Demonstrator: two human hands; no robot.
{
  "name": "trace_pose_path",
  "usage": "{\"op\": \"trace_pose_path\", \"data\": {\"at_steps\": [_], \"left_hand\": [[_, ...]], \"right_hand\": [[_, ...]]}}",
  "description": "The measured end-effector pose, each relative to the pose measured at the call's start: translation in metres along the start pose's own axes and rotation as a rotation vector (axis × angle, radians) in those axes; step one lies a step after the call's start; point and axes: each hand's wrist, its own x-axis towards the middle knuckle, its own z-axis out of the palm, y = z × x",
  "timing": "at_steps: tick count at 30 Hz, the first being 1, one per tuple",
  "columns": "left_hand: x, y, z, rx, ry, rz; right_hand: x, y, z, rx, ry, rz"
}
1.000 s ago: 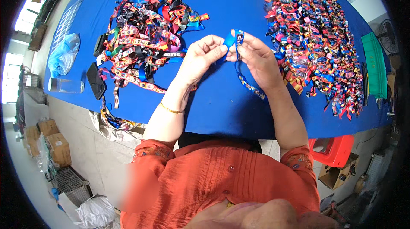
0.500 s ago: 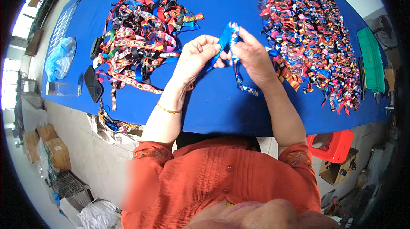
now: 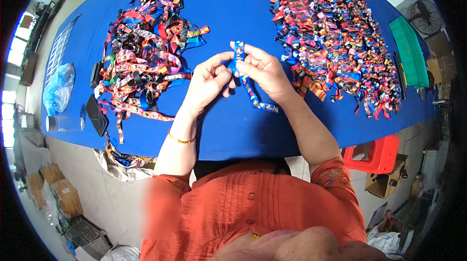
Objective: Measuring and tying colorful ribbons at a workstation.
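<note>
Both hands hold one blue patterned ribbon strap (image 3: 253, 98) above the blue table (image 3: 228, 12). My left hand (image 3: 206, 82) pinches its upper part from the left, and my right hand (image 3: 260, 71) grips it from the right, fingers folded over the top end. The strap's loose tail hangs down and lies on the cloth toward me. A tangled heap of loose colourful straps (image 3: 146, 61) lies left of my left hand. A wide spread of folded colourful straps (image 3: 335, 37) lies right of my right hand.
A black phone (image 3: 97, 115), a clear plastic cup (image 3: 61, 123) and a blue plastic bag (image 3: 58, 90) sit at the table's left end. A green tray (image 3: 408, 51) lies at the far right. A red stool (image 3: 374, 154) and cardboard boxes (image 3: 53, 193) stand on the floor.
The hands have folded the strap's upper end and raised it a little; the tail now trails further down on the cloth. The head view has shifted slightly.
</note>
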Motion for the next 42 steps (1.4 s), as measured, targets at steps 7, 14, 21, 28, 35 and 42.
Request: {"op": "trace_pose_path", "data": {"at_steps": [7,14,21,28,35,42], "left_hand": [[-0.002,0.0,-0.004,0.008,-0.018,0.002],[-0.003,-0.001,-0.003,-0.02,-0.026,0.034],[0.001,-0.003,-0.006,-0.024,-0.025,0.037],[0.004,-0.006,-0.009,-0.079,-0.004,0.103],[0.003,-0.005,-0.012,-0.123,0.037,0.102],[0.001,-0.001,-0.004,-0.085,0.01,0.104]], "right_hand": [[-0.002,0.005,0.005,-0.052,-0.042,-0.014],[-0.003,0.007,-0.002,-0.104,-0.035,0.0],[-0.002,0.015,0.0,-0.187,-0.087,0.027],[-0.005,0.002,0.003,-0.295,-0.034,0.047],[-0.006,-0.004,0.006,-0.193,-0.042,0.015],[-0.002,0.009,0.002,-0.141,0.148,-0.106]]}}
